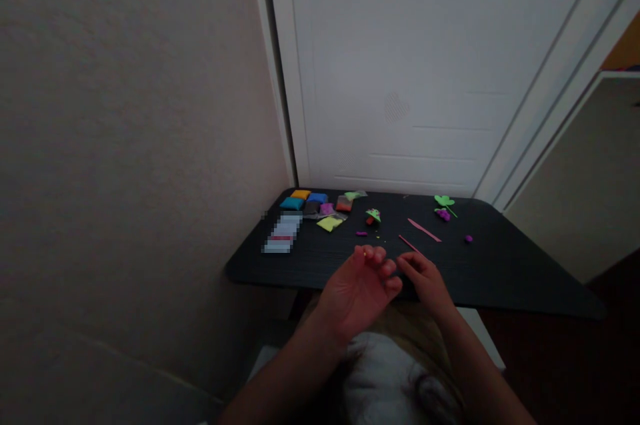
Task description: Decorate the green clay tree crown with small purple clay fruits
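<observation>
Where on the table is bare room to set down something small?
The table is bare right of the purple ball, and between the pale yellow packet and the front edge. The back left is crowded with packets.

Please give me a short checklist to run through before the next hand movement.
1. Yellow bit at the left hand's fingertips: ok, visible there.
2. Yellow bit firmly pinched: cannot tell, too small.
3. Right hand clear of the pink stick: cannot tell, they overlap in this view.
4. Pink knife lying flat on the table: ok.
5. Table free of yellow specks: not ok, some lie there.
</observation>
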{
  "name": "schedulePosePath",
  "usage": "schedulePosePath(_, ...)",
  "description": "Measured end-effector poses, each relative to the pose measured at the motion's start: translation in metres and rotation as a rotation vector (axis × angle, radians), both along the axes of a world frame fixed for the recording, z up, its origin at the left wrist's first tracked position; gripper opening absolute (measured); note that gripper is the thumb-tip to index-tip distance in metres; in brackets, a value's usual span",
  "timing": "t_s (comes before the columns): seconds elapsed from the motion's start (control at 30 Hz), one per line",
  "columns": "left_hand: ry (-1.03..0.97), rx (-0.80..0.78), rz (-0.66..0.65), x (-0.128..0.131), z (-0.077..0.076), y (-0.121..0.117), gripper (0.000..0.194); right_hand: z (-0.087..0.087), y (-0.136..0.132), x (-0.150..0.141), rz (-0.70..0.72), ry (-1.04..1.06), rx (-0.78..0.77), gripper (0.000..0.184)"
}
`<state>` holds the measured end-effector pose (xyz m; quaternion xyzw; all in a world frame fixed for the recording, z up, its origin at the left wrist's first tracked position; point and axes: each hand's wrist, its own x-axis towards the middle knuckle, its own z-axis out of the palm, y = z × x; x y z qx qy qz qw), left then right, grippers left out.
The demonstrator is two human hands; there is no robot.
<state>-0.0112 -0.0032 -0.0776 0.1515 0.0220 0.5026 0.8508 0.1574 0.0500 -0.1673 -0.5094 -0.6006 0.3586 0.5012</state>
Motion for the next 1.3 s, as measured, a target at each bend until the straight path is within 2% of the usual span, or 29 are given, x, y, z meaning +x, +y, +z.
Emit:
schedulePosePath(0.43, -0.015, 0.027, -0.029, 0.004, 0.013, -0.016, 0.023, 0.002, -0.004, 0.001, 0.006, 0.011, -0.033, 0.031)
schedulePosePath(1.07, -0.027, 0.092, -0.036, 0.003, 0.015, -0.021, 0.014, 0.003, -0.005, 0.001, 0.009, 0.008, -0.048, 0.028)
schedulePosePath(1.3, 0.088, 0.08, -0.05, 0.004, 0.009, -0.015, 0.012, 0.001, -0.004, 0.001, 0.01, -0.007, -0.047, 0.03)
